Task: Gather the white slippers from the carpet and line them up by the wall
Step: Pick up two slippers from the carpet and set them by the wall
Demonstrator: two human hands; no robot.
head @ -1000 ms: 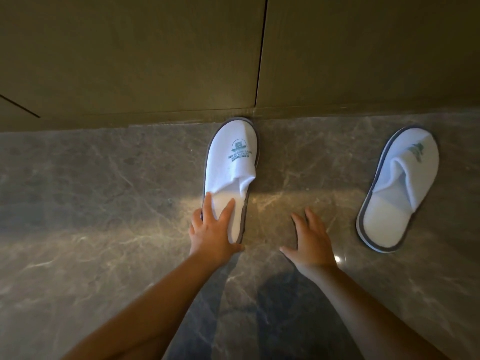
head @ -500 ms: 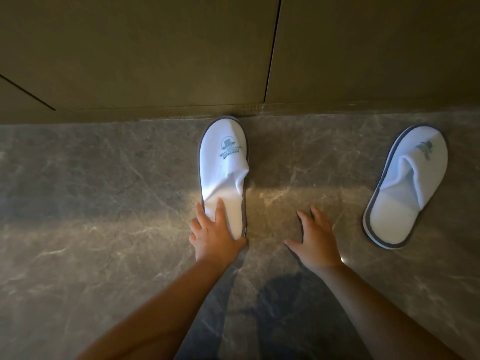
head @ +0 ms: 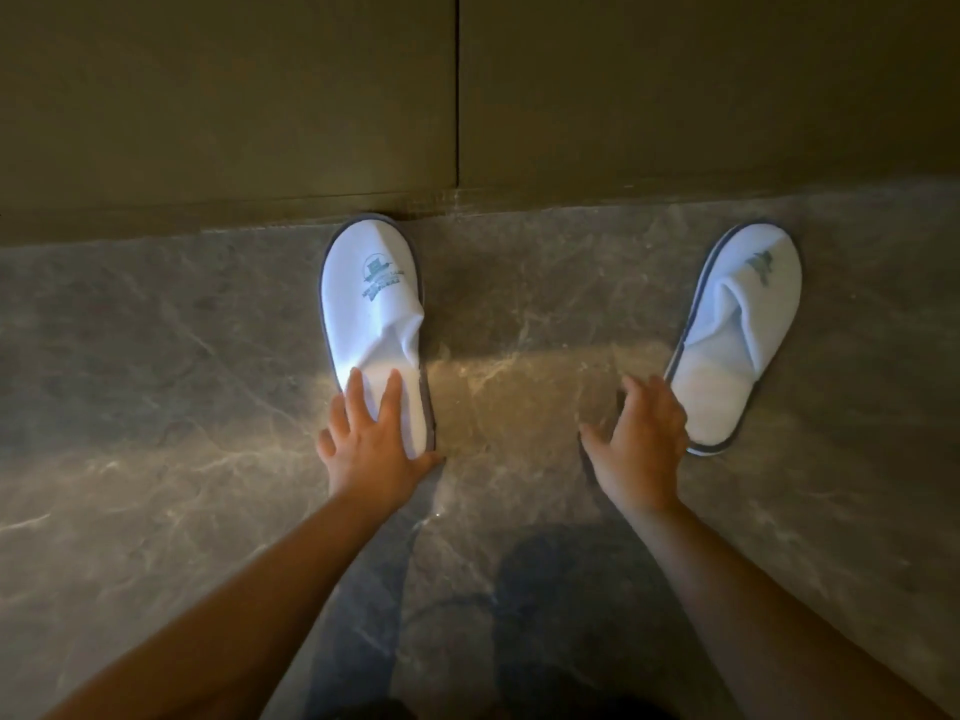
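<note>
On grey marble floor [head: 156, 407], two slippers [head: 371, 324] near olive wall [head: 208, 96].

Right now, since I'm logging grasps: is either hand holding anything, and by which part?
Nothing is gripped. The left hand lies flat on the left slipper's heel end; the right hand is open.

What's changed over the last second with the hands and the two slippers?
The right hand swung right across the marble floor and now reaches the heel of the right slipper, without gripping it yet. The left slipper was turned from a slight tilt to straight, toe at the wall. The left hand stayed flat on that slipper's heel; the right slipper stays angled, off the wall.
</note>
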